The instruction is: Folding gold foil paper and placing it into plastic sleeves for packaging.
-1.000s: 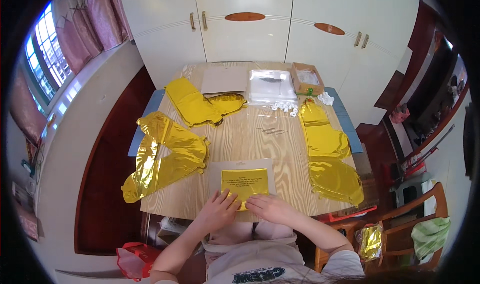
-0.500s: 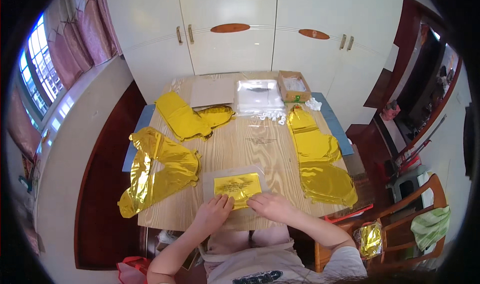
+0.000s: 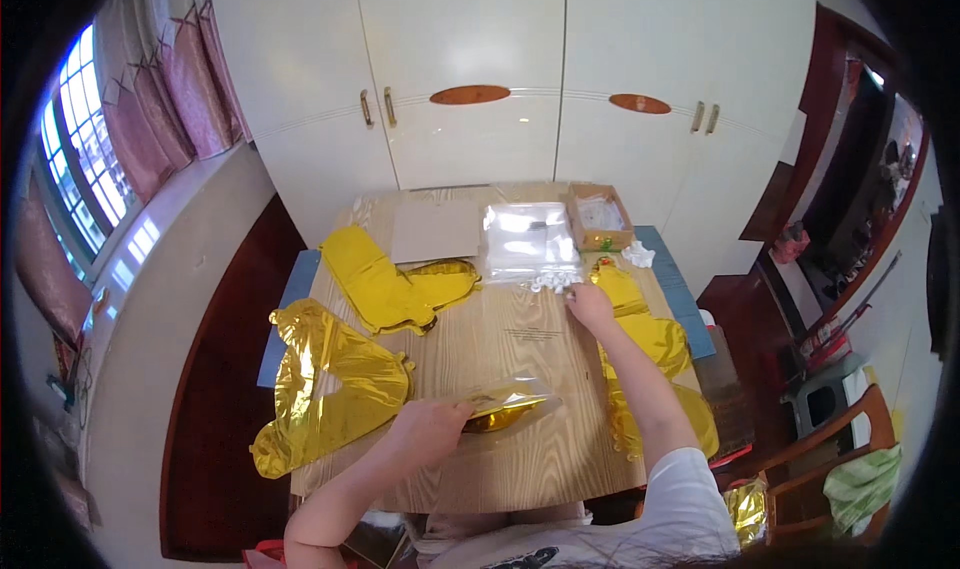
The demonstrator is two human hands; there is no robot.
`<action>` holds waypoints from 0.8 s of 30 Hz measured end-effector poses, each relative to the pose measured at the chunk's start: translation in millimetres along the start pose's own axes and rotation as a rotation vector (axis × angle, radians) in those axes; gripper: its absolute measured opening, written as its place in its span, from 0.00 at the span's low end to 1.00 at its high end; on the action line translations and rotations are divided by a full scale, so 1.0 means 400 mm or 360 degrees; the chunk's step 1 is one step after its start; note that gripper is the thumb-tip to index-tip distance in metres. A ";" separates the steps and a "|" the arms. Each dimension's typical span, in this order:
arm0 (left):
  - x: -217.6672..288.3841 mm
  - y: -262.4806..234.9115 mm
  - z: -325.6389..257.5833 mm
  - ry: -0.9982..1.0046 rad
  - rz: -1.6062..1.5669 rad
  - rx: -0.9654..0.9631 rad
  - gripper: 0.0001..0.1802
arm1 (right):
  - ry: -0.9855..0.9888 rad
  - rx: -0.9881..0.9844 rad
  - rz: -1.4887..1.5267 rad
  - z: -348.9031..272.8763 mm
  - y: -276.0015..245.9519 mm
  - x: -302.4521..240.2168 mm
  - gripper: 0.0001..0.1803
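My left hand [image 3: 432, 431] is closed on one side of a clear plastic bag [image 3: 540, 393], lifted and tilted off the table's near part. Inside the bag lies a folded gold foil balloon [image 3: 500, 409]. My right hand [image 3: 588, 301] reaches far across the table to a pile of small white rings [image 3: 548, 283]. Its fingertips are drawn together at the pile's right end; what is between them is too small to make out. Just beyond the pile lies a stack of clear plastic bags [image 3: 530, 239].
Flat gold foil balloons lie at the left [image 3: 340, 389], at the far left [image 3: 385, 284] and under my right forearm [image 3: 650, 344]. A grey-brown card [image 3: 435, 231], an open cardboard box [image 3: 603, 239] and crumpled white plastic [image 3: 638, 256] sit at the back. White cabinets [image 3: 470, 149] stand behind the wooden table.
My right hand has left the bag and moved far forward to the white rings. My left hand has raised and tilted the bag with the foil balloon. The view has tilted up slightly.
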State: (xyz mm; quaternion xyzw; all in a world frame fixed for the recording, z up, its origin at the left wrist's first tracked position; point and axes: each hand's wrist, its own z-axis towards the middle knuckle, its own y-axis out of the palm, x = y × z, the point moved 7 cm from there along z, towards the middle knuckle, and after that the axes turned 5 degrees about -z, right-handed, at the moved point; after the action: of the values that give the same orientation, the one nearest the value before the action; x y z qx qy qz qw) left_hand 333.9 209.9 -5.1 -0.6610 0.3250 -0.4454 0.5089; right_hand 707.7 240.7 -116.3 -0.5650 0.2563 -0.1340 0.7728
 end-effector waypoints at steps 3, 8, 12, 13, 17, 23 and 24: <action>-0.001 -0.015 0.015 -0.0009 -0.0064 -0.0102 0.18 | 0.0005 0.0041 -0.0189 0.008 0.015 0.004 0.11; -0.018 -0.013 0.012 -0.0010 -0.0101 -0.0004 0.17 | -0.0486 0.0460 0.0262 -0.115 -0.192 -0.149 0.05; -0.019 0.002 0.021 -0.0057 -0.0042 -0.0033 0.17 | -0.1276 0.0532 0.0671 -0.410 -0.442 -0.361 0.06; -0.014 0.003 0.022 -0.0027 -0.0073 0.0012 0.15 | -0.1413 0.0499 0.0603 -0.474 -0.477 -0.401 0.07; 0.005 0.006 0.025 0.0015 -0.0125 0.0081 0.13 | -0.1485 0.0298 0.0287 -0.580 -0.447 -0.485 0.06; 0.013 0.032 0.009 -0.0019 -0.0103 0.0085 0.11 | -0.1168 0.0295 0.0181 -0.596 -0.383 -0.488 0.08; 0.017 0.031 0.003 -0.0045 -0.0110 0.0061 0.10 | -0.1214 0.0231 0.0221 -0.613 -0.376 -0.487 0.09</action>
State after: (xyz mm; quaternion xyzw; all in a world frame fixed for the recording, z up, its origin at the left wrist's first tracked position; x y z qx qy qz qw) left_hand 338.2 201.0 -15.5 -0.6683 0.2862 -0.4596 0.5101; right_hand 423.6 91.4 16.6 -0.4994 -0.0218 0.1205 0.8577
